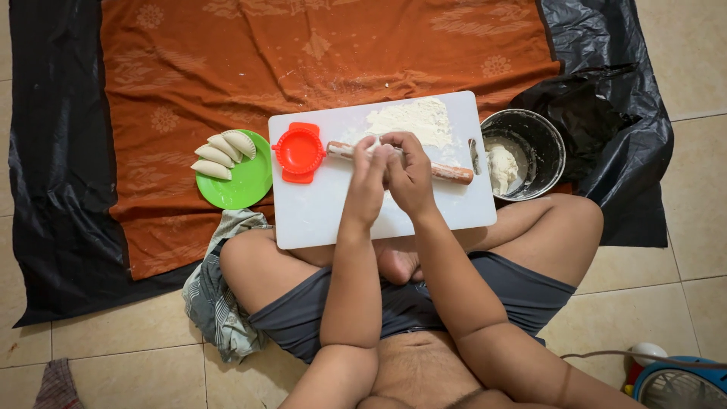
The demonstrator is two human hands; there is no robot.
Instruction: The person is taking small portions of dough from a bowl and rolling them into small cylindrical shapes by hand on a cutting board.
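Left hand [369, 170] and right hand [407, 168], both pinching a small dough piece [376, 144] over the rolling pin [447, 173] on the white cutting board [326, 208].

— What do we have between our hands?

— A small piece of pale dough [376, 144], pinched between the fingertips of our left hand [369, 180] and right hand [410, 176]. Most of it is hidden by the fingers, so we can't tell its shape.

— And where is it?

— Held up just over the wooden rolling pin [447, 173], which lies across the white cutting board [318, 212], near the heap of flour [413, 119].
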